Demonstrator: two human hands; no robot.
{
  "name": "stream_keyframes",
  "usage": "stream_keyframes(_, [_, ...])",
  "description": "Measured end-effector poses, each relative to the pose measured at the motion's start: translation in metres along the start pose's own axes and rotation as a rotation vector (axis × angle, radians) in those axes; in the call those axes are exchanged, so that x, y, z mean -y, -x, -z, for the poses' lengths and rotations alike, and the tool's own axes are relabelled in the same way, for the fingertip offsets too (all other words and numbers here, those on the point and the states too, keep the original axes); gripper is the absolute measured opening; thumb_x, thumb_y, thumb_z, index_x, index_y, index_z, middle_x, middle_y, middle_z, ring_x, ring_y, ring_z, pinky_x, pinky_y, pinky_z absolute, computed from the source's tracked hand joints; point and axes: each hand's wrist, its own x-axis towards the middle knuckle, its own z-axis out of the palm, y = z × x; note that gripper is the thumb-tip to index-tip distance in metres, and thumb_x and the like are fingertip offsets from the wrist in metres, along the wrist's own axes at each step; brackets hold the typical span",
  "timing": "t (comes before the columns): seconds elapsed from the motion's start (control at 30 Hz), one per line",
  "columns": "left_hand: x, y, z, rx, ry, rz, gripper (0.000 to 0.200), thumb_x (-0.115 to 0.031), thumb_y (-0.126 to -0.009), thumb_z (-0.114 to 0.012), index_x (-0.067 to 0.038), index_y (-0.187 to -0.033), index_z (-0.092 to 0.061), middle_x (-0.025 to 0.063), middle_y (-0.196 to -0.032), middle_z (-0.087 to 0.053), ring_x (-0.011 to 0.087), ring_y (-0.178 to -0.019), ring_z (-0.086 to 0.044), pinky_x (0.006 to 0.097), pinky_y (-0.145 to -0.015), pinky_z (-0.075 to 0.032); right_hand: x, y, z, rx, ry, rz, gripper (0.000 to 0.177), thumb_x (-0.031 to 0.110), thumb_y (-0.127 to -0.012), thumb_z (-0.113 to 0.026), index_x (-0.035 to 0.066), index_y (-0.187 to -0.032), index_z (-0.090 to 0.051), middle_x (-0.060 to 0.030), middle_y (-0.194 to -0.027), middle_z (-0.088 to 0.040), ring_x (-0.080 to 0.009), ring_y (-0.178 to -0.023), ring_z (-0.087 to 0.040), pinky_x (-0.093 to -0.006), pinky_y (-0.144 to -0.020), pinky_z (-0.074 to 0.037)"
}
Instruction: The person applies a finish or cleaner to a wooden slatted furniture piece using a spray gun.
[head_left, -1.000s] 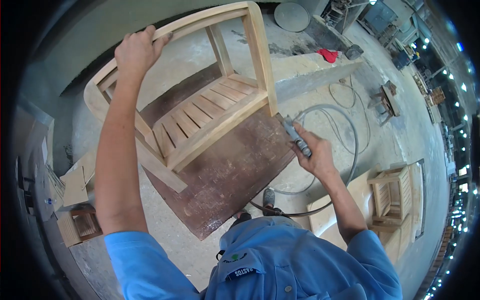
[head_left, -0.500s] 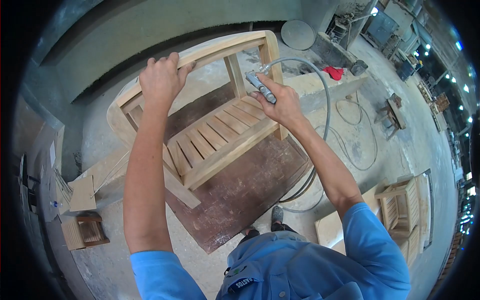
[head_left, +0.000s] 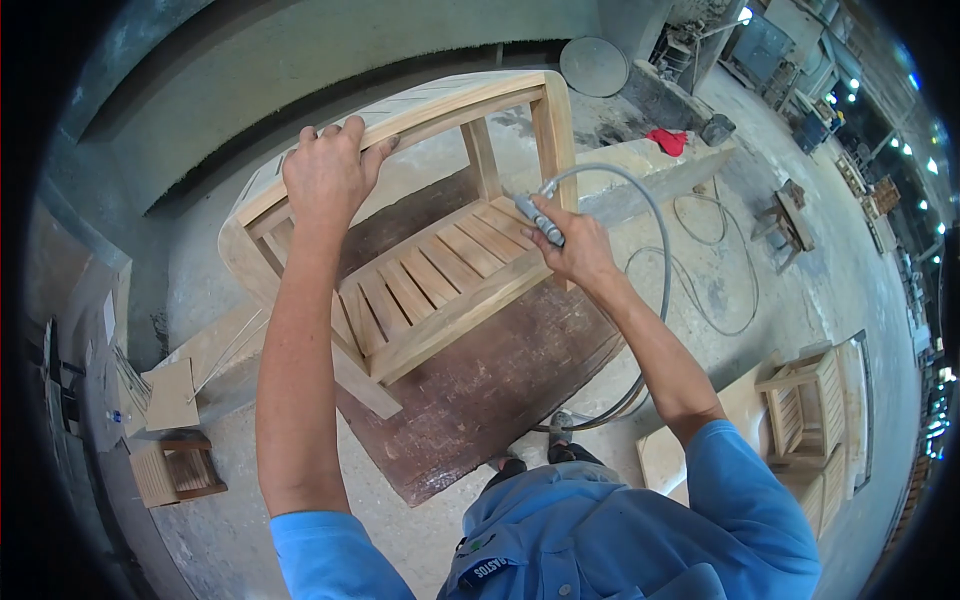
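A slatted wooden bench (head_left: 465, 315), with a bare-wood frame, stands tilted in front of me. My left hand (head_left: 325, 178) wraps over its top rail, thumb on the near side. In my right hand (head_left: 583, 247) is a grey metal air blow gun (head_left: 538, 220), held beside the bench's right post, above the right end of the seat slats. A grey hose (head_left: 664, 225) runs from the gun in a loop down towards the floor. The gun's tip is hard to make out against the wood.
Under the bench lies a worn brown mat (head_left: 450, 430). Small slatted wooden chairs stand at right (head_left: 805, 405) and a slatted wooden piece at left (head_left: 175, 472). A red cloth (head_left: 667, 142) rests on the low concrete ledge (head_left: 640, 185). Coiled hose crosses the floor.
My right hand has moved down and slightly right with the blow gun, and the hose loop has shifted. The left hand keeps its hold on the top rail.
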Motion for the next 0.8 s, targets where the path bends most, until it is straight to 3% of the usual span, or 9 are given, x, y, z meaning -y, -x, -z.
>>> stream_keyframes(0.1, [-0.005,0.004,0.007,0.002,0.002,-0.016,0.046,-0.054,-0.08,-0.069,-0.008,-0.08,-0.065,0.0083,-0.071,-0.068,0.028,-0.073,-0.066,0.0405,-0.052,-0.053,0.009,-0.011,0.014,-0.136,-0.042,0.071,0.044,0.029,-0.084,-0.074,0.014,-0.124,-0.064,-0.0201,-0.08,-0.068,-0.0408,-0.072,-0.066,-0.0474,-0.064,-0.052])
stream_keyframes(0.17, [-0.011,0.008,0.012,0.022,0.051,-0.003,0.041,-0.047,-0.083,-0.069,-0.006,-0.082,-0.062,0.0091,-0.08,-0.069,0.0313,-0.074,-0.062,0.0417,-0.059,-0.052,0.019,-0.01,0.027,-0.216,-0.073,0.118,0.044,0.028,-0.083,-0.074,0.015,-0.124,-0.064,-0.0196,-0.08,-0.068,-0.0404,-0.071,-0.066,-0.0471,-0.063,-0.052])
stream_keyframes(0.3, [-0.021,0.019,0.022,0.013,0.051,-0.029,0.04,-0.046,-0.083,-0.069,-0.007,-0.086,-0.063,0.0085,-0.081,-0.069,0.0308,-0.075,-0.062,0.0409,-0.06,-0.052,0.024,0.011,0.037,-0.075,-0.044,0.042,0.042,0.023,-0.084,-0.075,0.009,-0.123,-0.065,-0.0228,-0.09,-0.07,-0.0391,-0.082,-0.069,-0.0422,-0.069,-0.055])
stream_keyframes(0.43, [-0.04,0.034,0.043,0.026,0.062,-0.046,0.041,-0.044,-0.082,-0.071,-0.008,-0.098,-0.065,0.008,-0.098,-0.07,0.0288,-0.084,-0.062,0.0392,-0.069,-0.053,0.003,0.069,0.043,0.101,-0.073,-0.032,0.045,0.022,-0.084,-0.075,0.008,-0.125,-0.063,-0.0246,-0.093,-0.069,-0.0416,-0.087,-0.068,-0.0413,-0.071,-0.055])
stream_keyframes(0.53, [-0.062,0.069,0.062,0.053,0.067,-0.037,0.046,-0.041,-0.076,-0.075,-0.009,-0.108,-0.066,0.006,-0.113,-0.069,0.0275,-0.091,-0.061,0.0386,-0.077,-0.052,-0.03,0.135,0.054,0.258,-0.214,-0.137,0.049,0.026,-0.084,-0.074,0.012,-0.129,-0.061,-0.0232,-0.106,-0.068,-0.0437,-0.095,-0.064,-0.0436,-0.081,-0.053])
stream_keyframes(0.6, [-0.079,0.093,0.075,0.026,0.111,-0.059,0.051,-0.035,-0.071,-0.078,-0.009,-0.113,-0.065,0.0055,-0.116,-0.068,0.0283,-0.093,-0.061,0.0391,-0.079,-0.052,-0.053,0.178,0.069,0.391,-0.377,-0.214,0.054,0.023,-0.084,-0.074,0.01,-0.133,-0.058,-0.0217,-0.117,-0.066,-0.0375,-0.106,-0.066,-0.039,-0.09,-0.052])
stream_keyframes(0.63, [-0.081,0.103,0.078,0.031,0.106,-0.065,0.051,-0.035,-0.071,-0.078,-0.009,-0.113,-0.065,0.0055,-0.116,-0.068,0.0283,-0.093,-0.061,0.0391,-0.079,-0.052,-0.061,0.193,0.075,0.391,-0.386,-0.217,0.054,0.023,-0.084,-0.074,0.01,-0.133,-0.058,-0.0217,-0.117,-0.066,-0.0375,-0.106,-0.066,-0.039,-0.09,-0.052])
stream_keyframes(0.7, [-0.063,0.109,0.078,-0.046,0.06,-0.115,0.059,-0.039,-0.065,-0.08,-0.008,-0.114,-0.065,0.0046,-0.118,-0.066,0.027,-0.096,-0.061,0.038,-0.082,-0.051,-0.066,0.202,0.088,0.297,-0.615,-0.11,0.058,0.016,-0.084,-0.073,0.007,-0.138,-0.053,-0.0193,-0.118,-0.067,-0.0265,-0.101,-0.069,-0.0361,-0.085,-0.051])
stream_keyframes(0.8, [-0.07,0.144,0.094,0.057,0.041,-0.116,0.064,-0.04,-0.066,-0.08,-0.008,-0.119,-0.064,0.0062,-0.126,-0.063,0.0291,-0.107,-0.059,0.0403,-0.092,-0.047,-0.096,0.243,0.132,0.292,-0.61,-0.09,0.062,0.023,-0.087,-0.07,0.007,-0.142,-0.049,-0.0164,-0.121,-0.065,-0.0225,-0.097,-0.067,-0.0343,-0.085,-0.05])
